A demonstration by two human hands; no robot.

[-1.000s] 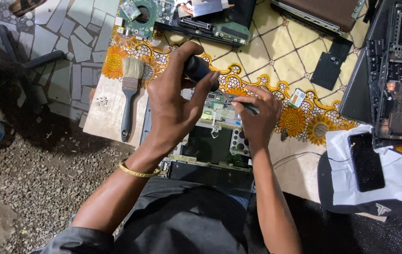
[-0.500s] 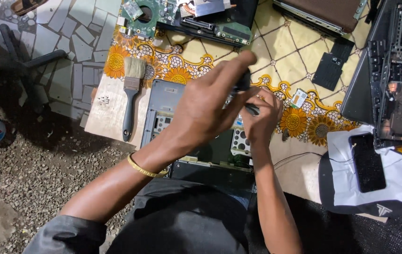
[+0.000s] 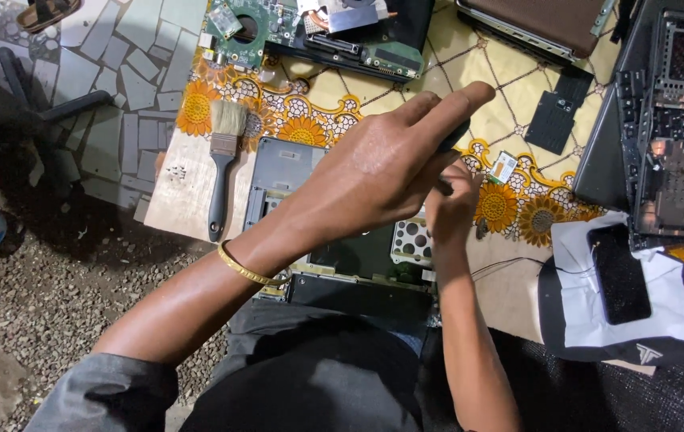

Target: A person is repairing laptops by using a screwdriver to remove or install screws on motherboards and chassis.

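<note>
i have both hands over the opened laptop base (image 3: 294,172) lying on the patterned cloth (image 3: 510,88). my left hand (image 3: 374,164) wraps a dark tool handle (image 3: 455,134), fingers closed around it; my right hand (image 3: 450,204) pinches narrow near the tool's tip, which is hidden. i judge this as working a screw loose; next calls for steady downward pressure. a brush (image 3: 222,164) lies left, a small card (image 3: 504,166) right, circuit board (image 3: 318,32) beyond.
</note>
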